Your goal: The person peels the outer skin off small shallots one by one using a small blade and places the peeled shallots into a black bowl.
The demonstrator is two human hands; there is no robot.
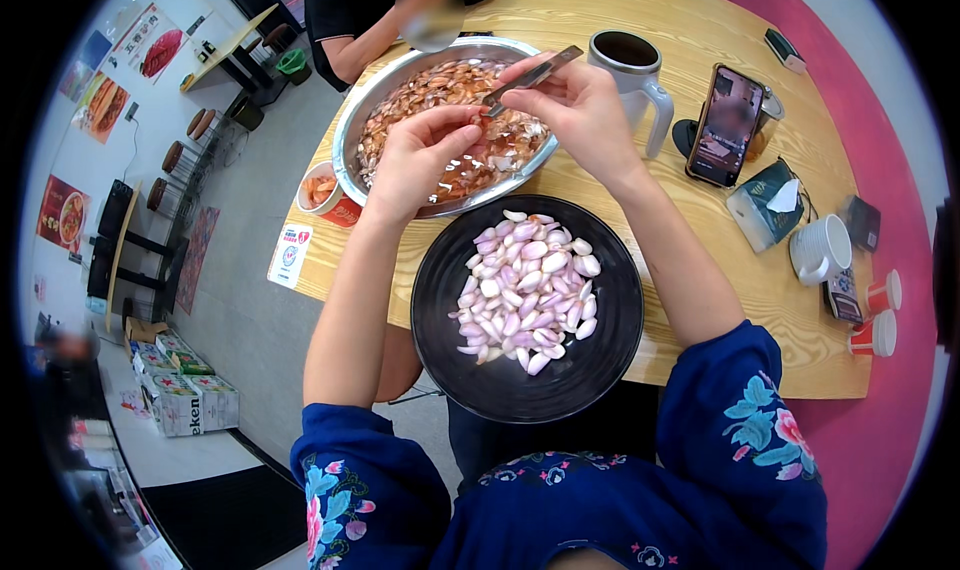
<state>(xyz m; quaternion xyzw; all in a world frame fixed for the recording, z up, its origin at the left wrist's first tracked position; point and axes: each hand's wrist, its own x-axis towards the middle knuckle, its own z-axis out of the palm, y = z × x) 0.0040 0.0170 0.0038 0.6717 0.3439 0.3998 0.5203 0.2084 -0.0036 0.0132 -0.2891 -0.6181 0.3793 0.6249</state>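
My right hand [574, 104] grips a small knife with a metal blade [532, 80], its lower end touching a small reddish piece at my left fingertips. My left hand [427, 150] pinches that piece, probably an unpeeled shallot clove, mostly hidden by the fingers. Both hands are over a large steel basin [349, 131] of liquid with brown skins or cloves [442, 78] in it. Nearer my body, a black round bowl [442, 330] holds many peeled, pale purple shallot cloves [529, 277]. A paper cup [334, 195] of orange-brown scraps stands left of the basin.
A lidless mug of dark liquid [630, 63] stands right of the basin. Further right are a propped phone [726, 127], a tissue pack [765, 202], a white mug [819, 247], a calculator [844, 296] and paper cups [874, 337]. Another person [360, 37] sits across the wooden table [690, 14].
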